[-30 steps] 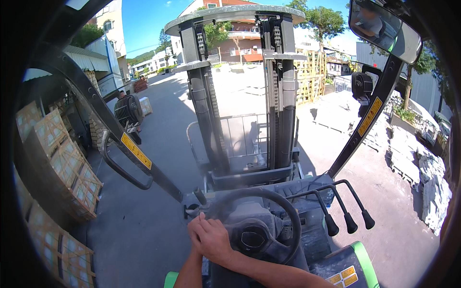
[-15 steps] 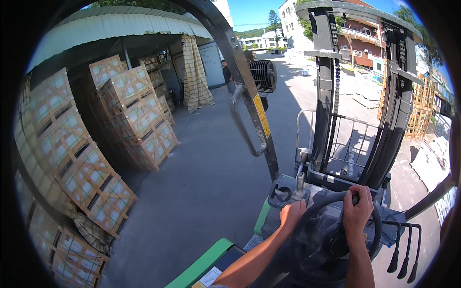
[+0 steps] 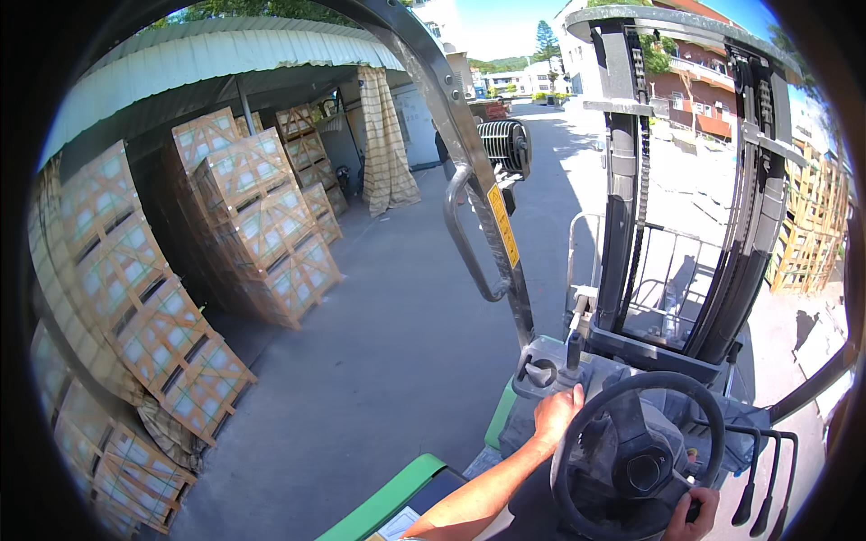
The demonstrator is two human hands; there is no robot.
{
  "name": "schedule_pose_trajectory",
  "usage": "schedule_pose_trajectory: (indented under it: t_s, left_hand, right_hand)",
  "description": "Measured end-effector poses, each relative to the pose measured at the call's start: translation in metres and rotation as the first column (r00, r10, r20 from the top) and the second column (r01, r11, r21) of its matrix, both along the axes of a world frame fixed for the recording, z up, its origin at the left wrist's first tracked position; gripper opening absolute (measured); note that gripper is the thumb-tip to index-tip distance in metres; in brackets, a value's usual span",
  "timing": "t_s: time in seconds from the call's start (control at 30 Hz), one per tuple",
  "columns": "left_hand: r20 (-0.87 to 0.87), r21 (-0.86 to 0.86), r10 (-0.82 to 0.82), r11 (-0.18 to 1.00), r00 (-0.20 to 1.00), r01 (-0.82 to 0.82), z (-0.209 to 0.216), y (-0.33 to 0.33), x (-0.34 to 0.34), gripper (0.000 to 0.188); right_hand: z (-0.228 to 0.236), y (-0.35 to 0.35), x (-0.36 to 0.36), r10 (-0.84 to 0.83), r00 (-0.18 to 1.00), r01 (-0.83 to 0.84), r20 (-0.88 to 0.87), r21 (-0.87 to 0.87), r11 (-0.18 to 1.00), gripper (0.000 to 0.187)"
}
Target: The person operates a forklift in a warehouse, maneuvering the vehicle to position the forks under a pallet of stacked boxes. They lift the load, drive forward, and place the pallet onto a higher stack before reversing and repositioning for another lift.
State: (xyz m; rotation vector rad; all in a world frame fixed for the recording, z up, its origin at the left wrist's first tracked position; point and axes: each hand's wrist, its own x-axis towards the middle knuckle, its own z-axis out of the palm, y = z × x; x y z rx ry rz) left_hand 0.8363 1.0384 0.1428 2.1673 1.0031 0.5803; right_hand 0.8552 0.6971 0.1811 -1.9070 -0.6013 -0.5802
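A black steering wheel [image 3: 557,482] stands in front of me. My right hand [image 3: 693,516] is closed around a dark spinner knob at its lower right rim; part of that hand is cut off by the lower edge. Just left of the wheel, my left hand [image 3: 557,415] is curled closed against the dusty dashboard. What its fingers hold, if anything, is hidden. An upright lever [image 3: 574,353] rises just beyond it. On the right side of the wheel hang several thin black control levers [image 3: 762,487], untouched by either hand.
Ahead stands the forklift's mast [image 3: 622,180], with a wire guard [image 3: 672,279] beyond it. Tall stacks of wooden crates [image 3: 171,316] line the left, beside a shed with a curtain [image 3: 383,144]. More wooden crating [image 3: 807,225] stands at the right. A dark roof post [image 3: 492,198] with a handle crosses the view.
My right hand has swung with the knob from the top of the wheel to its lower right, turning the wheel clockwise. My left hand stays beside the wheel. The outside view has shifted slightly.
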Motion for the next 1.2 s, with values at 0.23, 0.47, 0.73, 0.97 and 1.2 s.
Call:
schedule_pose_trajectory:
  t_s: [0.23,0.47,0.73,0.97,1.2]
  left_hand:
    - [0.016,-0.002,0.017,1.000,1.000,-0.017,-0.018,0.047,0.083,0.055]
    - [0.005,0.161,0.112,0.981,0.994,-0.111,-0.021,0.024,0.097,0.054]
    - [0.079,0.148,0.036,0.988,0.996,-0.047,-0.017,-0.016,0.125,0.057]
    - [0.055,0.180,0.164,0.969,0.985,-0.171,-0.005,-0.063,0.163,0.058]
    - [0.087,0.242,0.164,0.954,0.983,-0.180,-0.007,-0.100,0.181,0.056]
  right_hand:
    - [0.068,0.145,0.168,0.102,0.989,-0.122,0.111,0.191,0.974,0.007]
    - [0.078,0.218,0.154,0.237,0.935,-0.274,0.263,0.110,0.956,0.015]
    - [0.040,0.192,0.130,0.504,0.808,-0.502,0.305,-0.089,0.860,0.020]
    - [0.009,0.096,0.129,0.714,0.645,-0.695,0.272,-0.180,0.697,0.018]
    - [-0.004,-0.023,0.159,0.717,0.664,-0.690,0.213,-0.193,0.697,0.010]
